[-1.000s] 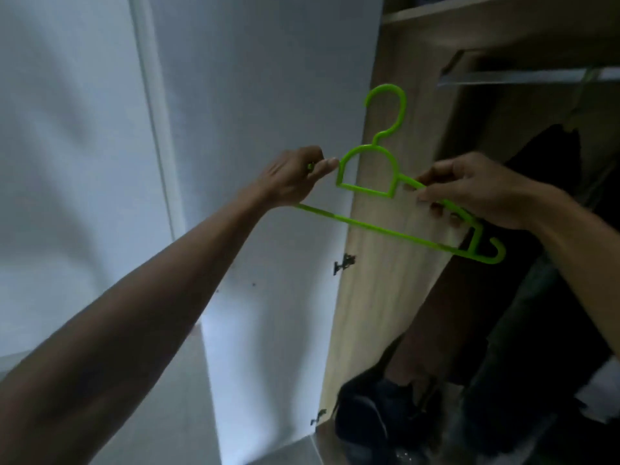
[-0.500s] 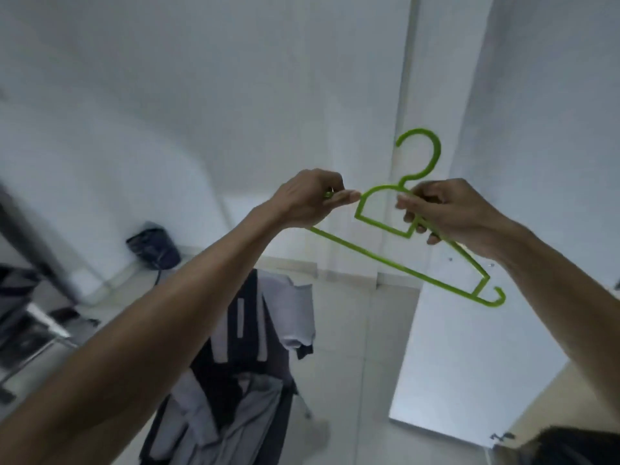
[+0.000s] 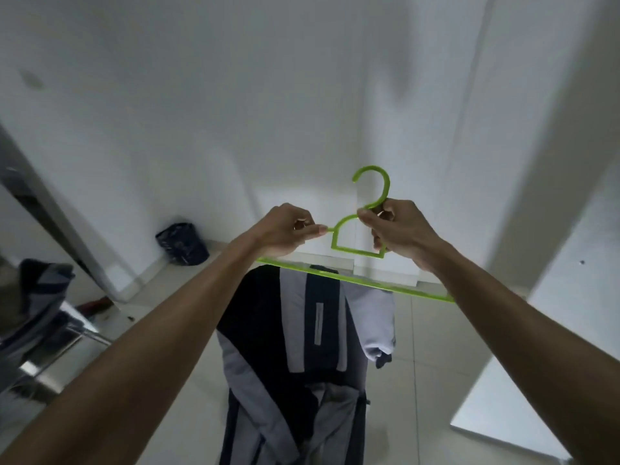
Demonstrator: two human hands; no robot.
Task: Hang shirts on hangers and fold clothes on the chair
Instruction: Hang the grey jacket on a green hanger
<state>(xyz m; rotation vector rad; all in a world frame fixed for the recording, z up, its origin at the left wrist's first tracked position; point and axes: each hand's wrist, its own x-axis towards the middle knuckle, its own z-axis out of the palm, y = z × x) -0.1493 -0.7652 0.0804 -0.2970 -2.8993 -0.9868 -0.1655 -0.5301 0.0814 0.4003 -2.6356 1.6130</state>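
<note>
Head view, scanned left to right.

At 9 o'clock: a chair (image 3: 67, 333) with a shiny metal frame, dark and grey clothes (image 3: 37, 297) heaped on it. At 10 o'clock on the floor, against the wall, a dark bag (image 3: 181, 243).

Left hand (image 3: 285, 231): fingers curled, thumb and forefinger pinching the left shoulder of the green plastic hanger (image 3: 355, 251). The hanger is held in the air at centre frame, hook at 12 o'clock, bottom bar running down toward 4 o'clock, where its end passes behind the right forearm.

Directly below the hanger, at 6 o'clock: a navy and grey shirt (image 3: 302, 330), draped over something I cannot make out. It hangs well apart from the hanger, with one sleeve dangling at 5 o'clock.

Right hand (image 3: 399, 229): fingers wrapped round the neck of the hanger just under the hook.

At 4 o'clock, a white panel (image 3: 536, 380), probably a door.

Risks, as judged:
- The left-hand pinch is light, and thin plastic could slip or twist when fed into the collar.
- Both hands are occupied, so letting go to lift the shirt leaves the hanger held at one point and free to swing.
- A draped shirt may slide to the floor if tugged by one shoulder.
- The dangling sleeve could snag the bar end.
</note>
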